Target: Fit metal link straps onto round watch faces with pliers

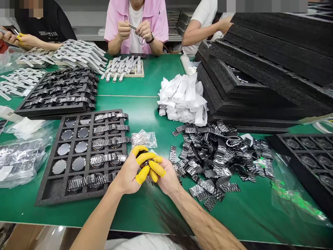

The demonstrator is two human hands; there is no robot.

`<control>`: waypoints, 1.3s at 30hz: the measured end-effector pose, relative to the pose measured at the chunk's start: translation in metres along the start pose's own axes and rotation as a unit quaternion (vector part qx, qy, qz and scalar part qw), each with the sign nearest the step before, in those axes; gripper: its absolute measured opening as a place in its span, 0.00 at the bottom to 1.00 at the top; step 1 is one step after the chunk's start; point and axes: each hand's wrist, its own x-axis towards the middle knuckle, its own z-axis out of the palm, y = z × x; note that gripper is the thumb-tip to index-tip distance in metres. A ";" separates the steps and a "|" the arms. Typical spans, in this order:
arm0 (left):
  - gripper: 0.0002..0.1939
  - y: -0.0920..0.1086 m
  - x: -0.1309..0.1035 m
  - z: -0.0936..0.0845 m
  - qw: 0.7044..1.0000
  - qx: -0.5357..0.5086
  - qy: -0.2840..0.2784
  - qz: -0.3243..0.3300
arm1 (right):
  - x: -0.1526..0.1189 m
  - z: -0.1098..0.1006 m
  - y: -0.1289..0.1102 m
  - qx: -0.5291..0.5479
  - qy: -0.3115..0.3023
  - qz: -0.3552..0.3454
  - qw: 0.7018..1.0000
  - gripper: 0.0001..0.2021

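My left hand (pixel 132 172) and my right hand (pixel 164 172) meet above the green table, with yellow covers on several fingertips. Both are closed round a small dark item, mostly hidden by the fingers; it looks like part of a watch. Just beyond them lies a small clear bag of thin metal pins (pixel 142 138). To the left, a black foam tray (pixel 52 190) holds round watch faces, some with dark metal bands across them. A heap of black metal bands (pixel 208 156) spreads to the right of my right hand.
White wrapped items (pixel 182 95) are piled behind the bands. Large stacked black foam trays (pixel 260 100) rise at the right. Another black tray (pixel 36 110) holds banded watches at back left. Plastic bags (pixel 23 156) lie at far left. Across the table (pixel 117 88), people handle parts.
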 end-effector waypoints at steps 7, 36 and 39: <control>0.21 -0.006 -0.003 0.003 0.982 -0.163 0.024 -0.089 | 0.000 -0.004 0.001 0.039 -0.016 0.002 0.999 0.22; 0.07 -0.014 -0.020 -0.050 0.991 -0.049 0.117 -0.049 | 0.017 -0.024 -0.027 0.102 -0.302 0.135 0.938 0.21; 0.15 0.007 -0.024 -0.047 0.972 -0.178 0.122 -0.090 | 0.012 -0.017 -0.022 0.045 -0.282 0.109 0.952 0.21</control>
